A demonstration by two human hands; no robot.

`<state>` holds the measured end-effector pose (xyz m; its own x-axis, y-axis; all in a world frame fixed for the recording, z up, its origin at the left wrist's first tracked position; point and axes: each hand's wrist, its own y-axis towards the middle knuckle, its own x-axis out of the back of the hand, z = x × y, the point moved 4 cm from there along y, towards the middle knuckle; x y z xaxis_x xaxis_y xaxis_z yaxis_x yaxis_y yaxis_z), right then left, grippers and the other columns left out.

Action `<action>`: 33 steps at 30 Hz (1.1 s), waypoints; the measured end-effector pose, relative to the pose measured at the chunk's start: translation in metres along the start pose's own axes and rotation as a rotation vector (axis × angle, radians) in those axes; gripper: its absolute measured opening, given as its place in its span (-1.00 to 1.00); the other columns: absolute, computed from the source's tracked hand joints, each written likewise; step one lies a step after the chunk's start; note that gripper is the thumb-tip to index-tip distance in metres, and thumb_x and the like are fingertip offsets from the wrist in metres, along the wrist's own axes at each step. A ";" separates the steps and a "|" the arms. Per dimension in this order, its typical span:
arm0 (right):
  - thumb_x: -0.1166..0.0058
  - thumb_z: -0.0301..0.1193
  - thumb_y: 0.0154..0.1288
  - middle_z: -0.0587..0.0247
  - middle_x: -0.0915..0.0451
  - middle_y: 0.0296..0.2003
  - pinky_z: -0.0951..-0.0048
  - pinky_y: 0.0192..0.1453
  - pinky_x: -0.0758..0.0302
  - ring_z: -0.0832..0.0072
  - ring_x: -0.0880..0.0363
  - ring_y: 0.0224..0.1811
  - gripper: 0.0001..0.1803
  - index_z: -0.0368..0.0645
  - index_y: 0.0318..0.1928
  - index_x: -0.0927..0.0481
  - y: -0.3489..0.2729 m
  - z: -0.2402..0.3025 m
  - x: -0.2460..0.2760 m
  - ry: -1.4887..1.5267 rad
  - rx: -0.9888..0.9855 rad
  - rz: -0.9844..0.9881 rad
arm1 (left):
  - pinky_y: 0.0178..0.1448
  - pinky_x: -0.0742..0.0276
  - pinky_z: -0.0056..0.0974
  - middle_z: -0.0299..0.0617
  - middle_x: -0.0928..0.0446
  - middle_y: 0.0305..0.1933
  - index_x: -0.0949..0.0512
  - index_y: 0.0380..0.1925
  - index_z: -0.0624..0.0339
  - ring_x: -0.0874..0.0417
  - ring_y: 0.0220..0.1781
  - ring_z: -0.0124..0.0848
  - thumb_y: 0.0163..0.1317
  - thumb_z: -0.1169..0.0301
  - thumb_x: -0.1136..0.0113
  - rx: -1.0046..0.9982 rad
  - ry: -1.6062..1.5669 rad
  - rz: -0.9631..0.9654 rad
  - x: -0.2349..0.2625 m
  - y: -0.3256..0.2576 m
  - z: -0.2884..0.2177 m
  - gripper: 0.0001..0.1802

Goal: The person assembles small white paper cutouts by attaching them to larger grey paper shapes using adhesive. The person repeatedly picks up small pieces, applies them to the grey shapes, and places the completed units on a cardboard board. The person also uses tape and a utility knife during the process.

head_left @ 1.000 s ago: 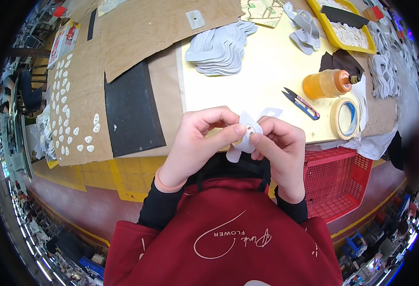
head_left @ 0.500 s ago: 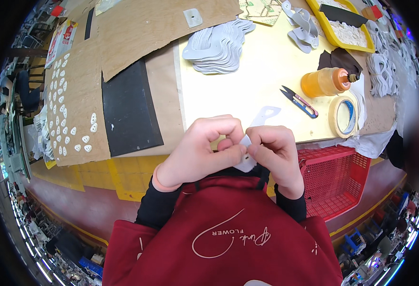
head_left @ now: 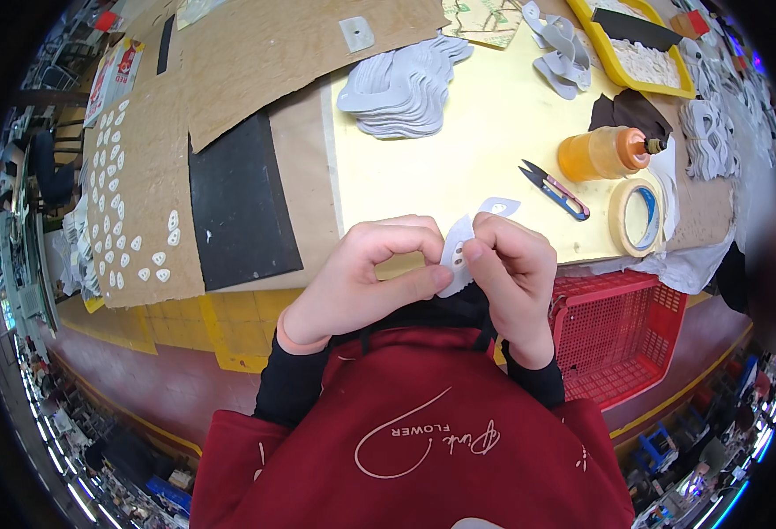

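Between my two hands is a small light-grey flat cut piece with dark holes (head_left: 455, 263). My left hand (head_left: 366, 273) is closed in a pinch on its left edge, thumb and forefinger meeting there. With thumb and bent forefinger, my right hand (head_left: 516, 275) grips its right edge beside the holes. Just beyond the fingers shows a grey tip with a white patch (head_left: 498, 206); whether it joins the held piece, I cannot tell. Thread snips (head_left: 554, 189) lie on the pale yellow table sheet (head_left: 388, 189) to the right.
A stack of grey cut pieces (head_left: 401, 88) lies beyond my hands. At the right are an orange bottle (head_left: 595, 153), a tape roll (head_left: 622, 220) and a yellow tray (head_left: 683, 81). Small white pieces (head_left: 110, 189) dot the cardboard at left. A red basket (head_left: 613, 331) stands below the table edge.
The held piece has turned more upright and risen slightly, so more of its face and holes shows. My right fingers have shifted up and right; my left hand has barely moved.
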<state>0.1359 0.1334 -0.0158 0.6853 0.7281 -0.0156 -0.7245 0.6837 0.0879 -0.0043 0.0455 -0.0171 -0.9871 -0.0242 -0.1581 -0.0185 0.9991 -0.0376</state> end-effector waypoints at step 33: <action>-0.16 -0.55 0.37 0.34 -0.45 -0.57 0.53 -0.50 -0.21 0.64 -0.30 -0.59 -0.82 -0.29 -0.43 -0.56 -0.002 0.003 0.000 -0.052 0.073 0.037 | -0.09 -0.43 -0.27 -0.21 -0.53 -0.43 -0.49 -0.53 0.26 -0.50 -0.29 -0.31 0.07 0.60 -0.22 -0.089 0.059 -0.153 -0.008 -0.001 0.002 -0.91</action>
<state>0.1375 0.1322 -0.0134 0.6625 0.7480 0.0404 -0.7432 0.6496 0.1602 0.0041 0.0448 -0.0174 -0.9792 -0.1766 -0.0995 -0.1804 0.9831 0.0306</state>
